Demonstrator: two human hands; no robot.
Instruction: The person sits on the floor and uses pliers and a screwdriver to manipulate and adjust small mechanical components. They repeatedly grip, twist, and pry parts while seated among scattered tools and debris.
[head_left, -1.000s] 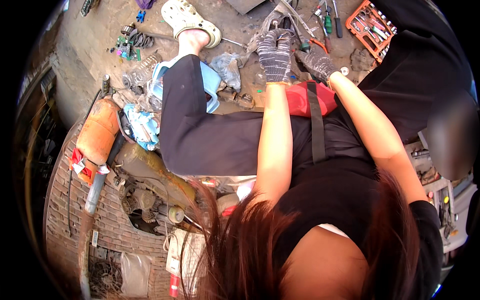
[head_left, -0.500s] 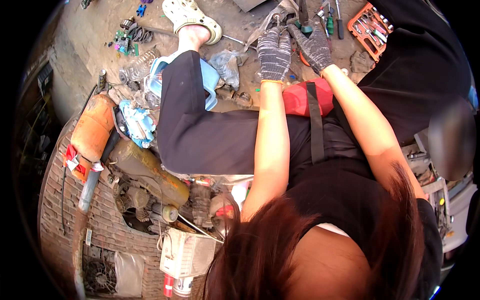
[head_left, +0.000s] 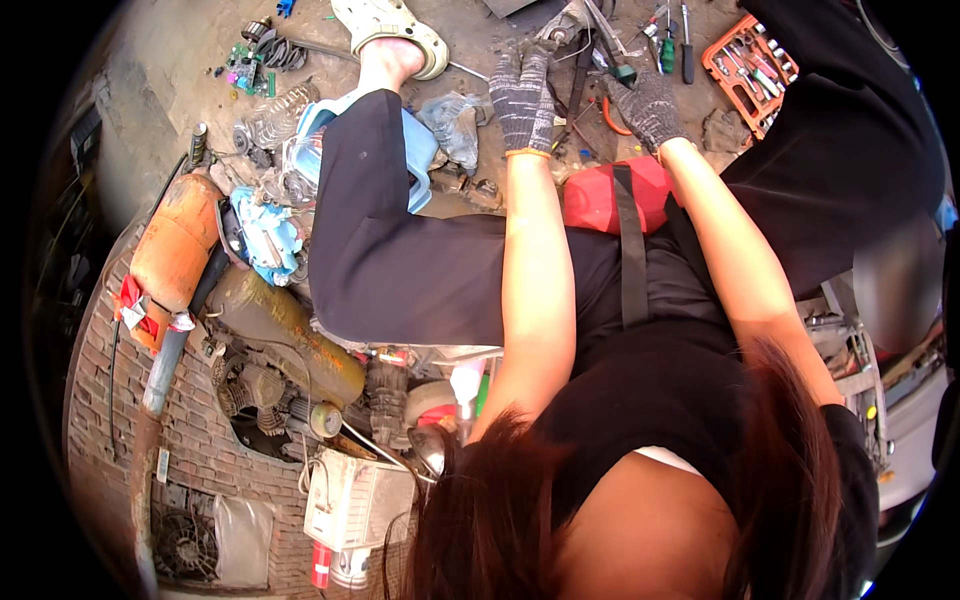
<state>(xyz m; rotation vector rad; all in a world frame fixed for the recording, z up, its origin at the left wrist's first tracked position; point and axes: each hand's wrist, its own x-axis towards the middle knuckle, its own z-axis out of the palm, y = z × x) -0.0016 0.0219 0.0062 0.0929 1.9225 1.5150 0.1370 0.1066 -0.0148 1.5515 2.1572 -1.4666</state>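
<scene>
Both my hands wear grey knit gloves near the top edge of the view. My left hand [head_left: 522, 105], with an orange cuff, has its fingers stretched forward beside a dirty grey metal part [head_left: 566, 24]. Whether the fingertips touch the part cannot be made out. My right hand [head_left: 648, 110] is closed around a long tool with a dark green end [head_left: 625, 74], which slants up toward that part. A dark strip-like piece [head_left: 578, 80] lies between the hands. Near my right hand is an orange curved handle [head_left: 613, 117].
Screwdrivers [head_left: 687, 45] and an orange socket case [head_left: 722, 75] lie on the right. Left are a plastic bag [head_left: 455, 130], a blue basin [head_left: 418, 150], circuit boards [head_left: 245, 75] and an orange cylinder [head_left: 172, 240]. A red cushioned piece [head_left: 600, 198] sits by my lap.
My hands have moved apart: the left has shifted left, the right slightly right and down. The green-ended tool has swung right with my right hand, exposing the space between them.
</scene>
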